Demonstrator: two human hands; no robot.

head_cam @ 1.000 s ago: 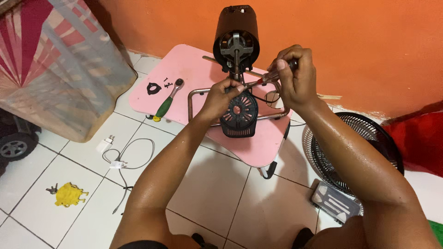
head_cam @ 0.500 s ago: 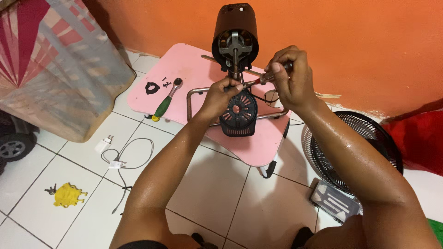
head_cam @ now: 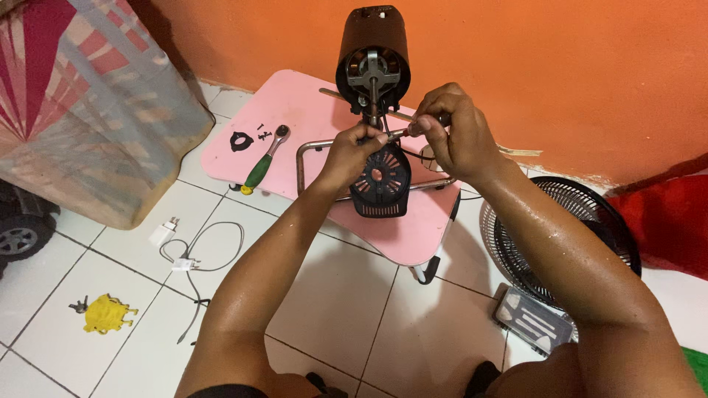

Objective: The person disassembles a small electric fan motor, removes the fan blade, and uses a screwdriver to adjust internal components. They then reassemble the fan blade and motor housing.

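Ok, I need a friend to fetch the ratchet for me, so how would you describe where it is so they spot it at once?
Find the low pink table against the orange wall. On its left part, left of the black fan motor and the person's left hand, lies the ratchet wrench, pointing toward the table's near edge. Its green handle with a yellow tip and shiny metal head set it apart from the small black parts beside it.

Low pink table (head_cam: pixel 310 110), green-handled ratchet (head_cam: pixel 264 162), black fan motor (head_cam: pixel 373 63), black vented cover (head_cam: pixel 380 183)

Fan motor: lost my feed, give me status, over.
Left hand on the fan motor shaft. Right hand gripping a screwdriver. Black vented cover below. Ratchet lying clear.
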